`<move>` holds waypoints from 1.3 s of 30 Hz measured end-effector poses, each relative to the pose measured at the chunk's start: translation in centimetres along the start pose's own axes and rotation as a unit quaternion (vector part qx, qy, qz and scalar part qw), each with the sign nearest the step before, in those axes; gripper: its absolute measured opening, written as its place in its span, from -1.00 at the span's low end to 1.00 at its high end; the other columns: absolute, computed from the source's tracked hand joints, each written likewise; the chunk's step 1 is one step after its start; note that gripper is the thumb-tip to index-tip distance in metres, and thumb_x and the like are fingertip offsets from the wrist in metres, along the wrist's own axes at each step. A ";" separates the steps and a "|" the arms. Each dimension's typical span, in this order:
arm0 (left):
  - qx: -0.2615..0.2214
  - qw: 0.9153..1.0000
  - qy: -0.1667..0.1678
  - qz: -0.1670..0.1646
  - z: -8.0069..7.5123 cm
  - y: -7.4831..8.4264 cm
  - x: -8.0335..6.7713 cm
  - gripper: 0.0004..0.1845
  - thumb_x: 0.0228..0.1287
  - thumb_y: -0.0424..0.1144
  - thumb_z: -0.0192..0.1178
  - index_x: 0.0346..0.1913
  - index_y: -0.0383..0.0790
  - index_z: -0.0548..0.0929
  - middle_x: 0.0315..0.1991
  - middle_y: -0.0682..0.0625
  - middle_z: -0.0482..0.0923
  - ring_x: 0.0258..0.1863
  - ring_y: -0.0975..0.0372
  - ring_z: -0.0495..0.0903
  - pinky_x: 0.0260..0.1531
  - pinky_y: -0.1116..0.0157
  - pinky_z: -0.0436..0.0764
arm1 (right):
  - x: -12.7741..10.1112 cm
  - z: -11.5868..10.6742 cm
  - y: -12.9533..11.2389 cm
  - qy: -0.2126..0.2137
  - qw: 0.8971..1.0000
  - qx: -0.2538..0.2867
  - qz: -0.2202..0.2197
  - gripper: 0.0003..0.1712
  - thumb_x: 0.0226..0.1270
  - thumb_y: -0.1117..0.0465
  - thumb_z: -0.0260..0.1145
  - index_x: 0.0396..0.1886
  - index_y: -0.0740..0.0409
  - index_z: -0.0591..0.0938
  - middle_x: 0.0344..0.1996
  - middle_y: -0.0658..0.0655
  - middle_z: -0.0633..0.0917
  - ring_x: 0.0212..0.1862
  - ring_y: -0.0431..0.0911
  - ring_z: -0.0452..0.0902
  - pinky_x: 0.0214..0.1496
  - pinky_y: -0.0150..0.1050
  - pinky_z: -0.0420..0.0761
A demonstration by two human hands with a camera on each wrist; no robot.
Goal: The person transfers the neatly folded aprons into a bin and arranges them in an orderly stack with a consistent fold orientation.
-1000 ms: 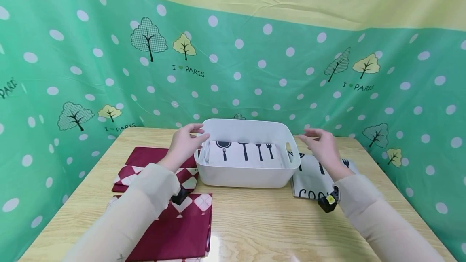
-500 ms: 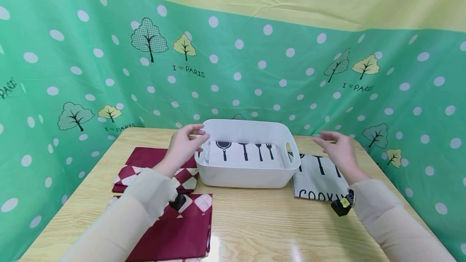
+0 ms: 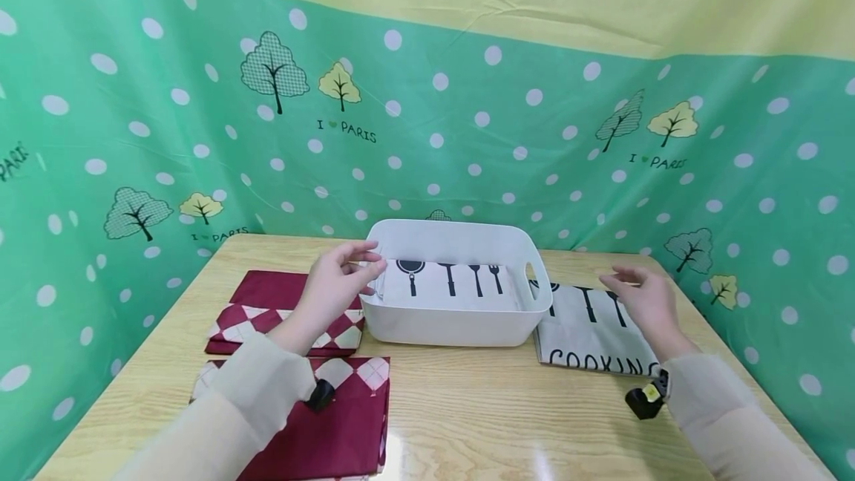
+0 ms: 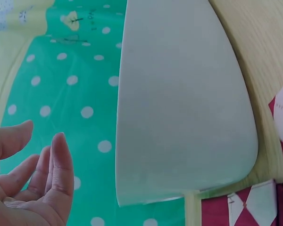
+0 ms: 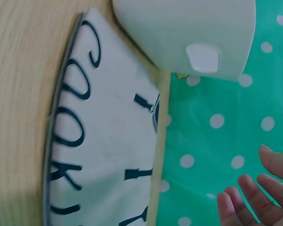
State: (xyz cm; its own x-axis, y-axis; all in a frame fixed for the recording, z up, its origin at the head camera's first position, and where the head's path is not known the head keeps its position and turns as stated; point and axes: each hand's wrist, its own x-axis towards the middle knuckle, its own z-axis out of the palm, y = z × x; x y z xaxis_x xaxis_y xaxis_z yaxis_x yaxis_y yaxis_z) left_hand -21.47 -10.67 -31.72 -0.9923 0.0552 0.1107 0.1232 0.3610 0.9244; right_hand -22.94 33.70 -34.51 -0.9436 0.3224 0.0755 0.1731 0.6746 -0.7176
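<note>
White plastic basket [image 3: 454, 325] — smooth, rounded; left hand [image 3: 334, 289] and right hand [image 3: 644, 303] grips slack.

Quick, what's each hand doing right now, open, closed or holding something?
Left hand: open, holding nothing, at the bin's left rim.
Right hand: open, holding nothing, above the cloth.

I read this as a staged recording booth, home-style, not a real kitchen. A small wooden table [image 3: 467, 407] is boxed in on three sides by a green dotted sheet [image 3: 467, 132] printed with trees, hung behind and beside it. On the table: white plastic bin [image 3: 454, 325], folded kitchen cloths [image 3: 588, 332] either side of it.
</note>
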 end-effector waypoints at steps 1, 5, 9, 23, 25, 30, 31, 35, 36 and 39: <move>-0.002 1.000 -0.001 0.002 0.1 0.0 -0.2 -0.50 0.38 -0.19 0.24 0.33 -0.20 0.48 0.10 -0.20 0.62 -0.20 0.16 0.66 -0.20 0.28 0.74 | 0.0 -0.1 0.3 -0.001 1.000 0.000 0.005 -0.30 0.47 -0.11 0.16 0.39 0.29 0.41 0.22 0.39 0.54 0.15 0.25 0.54 0.06 0.06 0.62; -0.017 1.000 -0.007 0.008 0.5 0.2 -1.0 -0.51 0.37 -0.21 0.25 0.31 -0.24 0.50 0.08 -0.22 0.63 -0.24 0.21 0.66 -0.23 0.28 0.74 | 0.1 -0.3 1.4 -0.010 1.000 0.007 0.023 -0.28 0.48 -0.10 0.15 0.42 0.29 0.37 0.25 0.41 0.50 0.19 0.27 0.51 0.09 0.07 0.61; -0.030 0.999 -0.014 0.010 1.0 0.1 -1.7 -0.52 0.35 -0.22 0.26 0.29 -0.24 0.52 0.05 -0.21 0.64 -0.24 0.18 0.66 -0.25 0.29 0.74 | 0.1 -0.6 2.5 -0.020 0.999 0.025 0.034 -0.24 0.48 -0.13 0.15 0.44 0.31 0.33 0.29 0.42 0.46 0.20 0.28 0.49 0.05 0.00 0.61; -0.054 0.998 -0.025 -0.001 2.0 -0.6 -3.5 -0.55 0.30 -0.28 0.31 0.23 -0.24 0.58 -0.04 -0.19 0.66 -0.23 0.01 0.69 -0.31 0.30 0.73 | -0.2 -1.3 5.7 -0.026 0.996 0.026 0.084 -0.18 0.46 -0.13 0.15 0.43 0.41 0.29 0.32 0.49 0.40 0.18 0.30 0.47 0.08 0.06 0.58; -0.056 0.998 -0.025 -0.004 2.1 -0.6 -3.6 -0.56 0.30 -0.29 0.31 0.23 -0.25 0.58 -0.04 -0.19 0.66 -0.25 0.02 0.68 -0.31 0.31 0.73 | -0.2 -1.4 6.0 -0.026 0.995 0.025 0.088 -0.19 0.47 -0.11 0.14 0.43 0.42 0.28 0.32 0.50 0.39 0.19 0.31 0.46 0.10 0.08 0.57; -0.064 0.998 -0.028 -0.008 2.4 -0.8 -4.0 -0.56 0.28 -0.31 0.31 0.22 -0.26 0.59 -0.05 -0.18 0.67 -0.27 0.00 0.69 -0.33 0.34 0.71 | -0.2 -1.6 7.0 -0.020 0.994 0.019 0.102 -0.21 0.48 -0.09 0.12 0.44 0.42 0.27 0.32 0.50 0.37 0.21 0.30 0.43 0.12 0.11 0.55; -0.068 0.997 -0.029 -0.006 2.4 -0.9 -4.0 -0.56 0.29 -0.32 0.31 0.22 -0.28 0.58 -0.05 -0.19 0.67 -0.26 0.00 0.69 -0.33 0.34 0.71 | -0.2 -1.6 7.2 -0.018 0.994 0.016 0.105 -0.21 0.49 -0.10 0.12 0.44 0.42 0.28 0.33 0.50 0.37 0.22 0.30 0.41 0.12 0.11 0.54; -0.087 0.996 -0.033 0.003 2.7 -1.0 -4.3 -0.58 0.29 -0.33 0.31 0.20 -0.34 0.59 -0.06 -0.23 0.67 -0.21 0.00 0.69 -0.32 0.29 0.74 | -0.1 -1.8 7.8 -0.010 0.992 0.016 0.122 -0.21 0.48 -0.10 0.12 0.44 0.40 0.28 0.36 0.49 0.34 0.29 0.32 0.32 0.19 0.15 0.47; -0.092 0.995 -0.035 0.003 2.7 -1.1 -4.3 -0.58 0.29 -0.33 0.31 0.19 -0.34 0.59 -0.06 -0.23 0.67 -0.20 0.00 0.69 -0.32 0.28 0.74 | 0.0 -1.9 7.9 -0.009 0.992 0.016 0.128 -0.21 0.48 -0.10 0.12 0.44 0.39 0.28 0.37 0.48 0.33 0.31 0.32 0.30 0.20 0.17 0.46; -0.103 0.994 -0.039 -0.005 3.1 -1.2 -4.6 -0.59 0.28 -0.33 0.32 0.17 -0.32 0.61 -0.08 -0.21 0.67 -0.20 0.04 0.69 -0.30 0.27 0.74 | 0.0 -2.0 8.2 -0.007 0.990 0.020 0.141 -0.21 0.48 -0.10 0.13 0.44 0.38 0.28 0.38 0.48 0.31 0.33 0.33 0.26 0.24 0.20 0.42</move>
State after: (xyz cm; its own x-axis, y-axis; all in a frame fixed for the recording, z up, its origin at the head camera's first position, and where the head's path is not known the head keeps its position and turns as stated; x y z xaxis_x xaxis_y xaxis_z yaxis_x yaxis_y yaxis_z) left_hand -17.07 -8.48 -34.50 -0.9885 0.1283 0.0803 0.1010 0.1638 0.9813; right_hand -20.92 40.56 -39.04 -0.8637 0.4840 -0.1408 0.4186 0.5333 -0.7351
